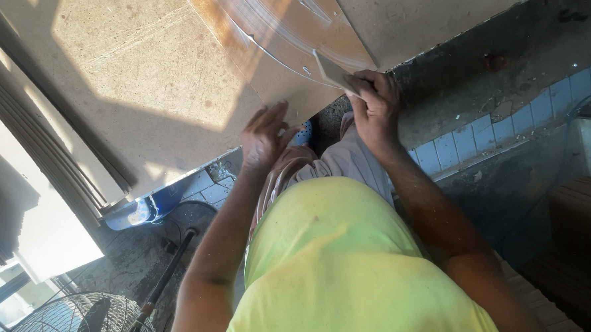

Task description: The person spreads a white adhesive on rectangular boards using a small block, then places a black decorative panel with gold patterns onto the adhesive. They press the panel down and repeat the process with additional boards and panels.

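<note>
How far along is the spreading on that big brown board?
Done: a glossy, streaked patch already covers the upper part of the large brown fibreboard sheet. In hand: the right hand presses a flat pale scraper blade at that patch's edge, while the left hand rests at the board's near edge. Left: most of the sheet looks dry and matte.

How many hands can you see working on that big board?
2. The right hand grips a flat scraper against the brown board, near its edge. The left hand rests open at the board's edge, just beside it. No other person's hands show.
</note>
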